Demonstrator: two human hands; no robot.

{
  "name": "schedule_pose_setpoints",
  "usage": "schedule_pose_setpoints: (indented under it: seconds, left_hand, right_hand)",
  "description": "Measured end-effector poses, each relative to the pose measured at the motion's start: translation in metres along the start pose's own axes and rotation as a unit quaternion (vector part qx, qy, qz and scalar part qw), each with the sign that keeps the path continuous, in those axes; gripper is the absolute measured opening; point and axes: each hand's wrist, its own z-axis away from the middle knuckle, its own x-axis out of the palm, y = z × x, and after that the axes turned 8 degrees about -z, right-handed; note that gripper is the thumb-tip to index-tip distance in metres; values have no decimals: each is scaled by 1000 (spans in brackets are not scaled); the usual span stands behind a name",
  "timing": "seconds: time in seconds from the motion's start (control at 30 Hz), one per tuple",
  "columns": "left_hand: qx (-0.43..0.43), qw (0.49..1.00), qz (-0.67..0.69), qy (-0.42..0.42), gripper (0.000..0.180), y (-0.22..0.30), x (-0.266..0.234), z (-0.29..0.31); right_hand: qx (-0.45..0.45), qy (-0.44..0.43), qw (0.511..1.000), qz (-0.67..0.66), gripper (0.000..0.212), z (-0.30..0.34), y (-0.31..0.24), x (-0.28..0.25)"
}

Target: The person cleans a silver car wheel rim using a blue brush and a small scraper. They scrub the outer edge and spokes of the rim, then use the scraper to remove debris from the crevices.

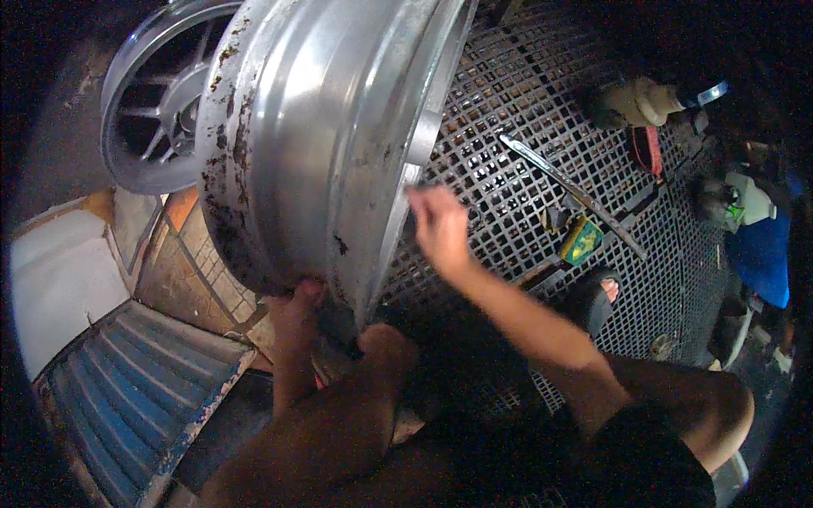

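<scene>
Close in front of the person's bare left knee (388,347) is a large silver wheel rim (318,127), tipped up on its side so that its broad barrel shows, with dark, flaking patches along its left edge and a few smaller marks lower down. At the bottom of the wheel rim is the left hand (296,309), touching the lower edge; its fingers are partly in shadow, so whether they grip cannot be told. Beside the right-hand edge of the wheel rim is the right hand (440,222), its fingers curled in and blurred; whether they pinch anything, or touch the metal, is not clear.

Just behind the wheel rim, to its left, a second spoked wheel (127,161) leans. To the right of the wheel rim spreads a dark grating (500,106), bearing a long, slim metal bar (573,191), a yellow-and-green packet or sponge (582,241) and a sandalled foot (603,300). Farther right of the wheel rim is a bright blue object (766,258). Below and left of it lies a ribbed blue panel (127,398).
</scene>
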Motion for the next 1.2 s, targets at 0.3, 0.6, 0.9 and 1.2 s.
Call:
schedule_pose_setpoints:
  seconds: [0.3, 0.6, 0.9, 1.2]
  left_hand:
    - [68, 992, -83, 67, 65, -13, 10, -14]
    - [-8, 998, 35, 46, 61, 31, 28, -15]
    - [41, 995, -32, 86, 59, -22, 24, -29]
    - [58, 994, -53, 82, 55, -10, 35, -35]
  right_hand:
    - [78, 92, 991, -49, 8, 33, -39, 5]
    - [64, 17, 992, -106, 12, 63, -98, -13]
    - [2, 11, 993, -117, 17, 58, -128, -41]
    - [-29, -2, 994, -104, 18, 65, -113, -44]
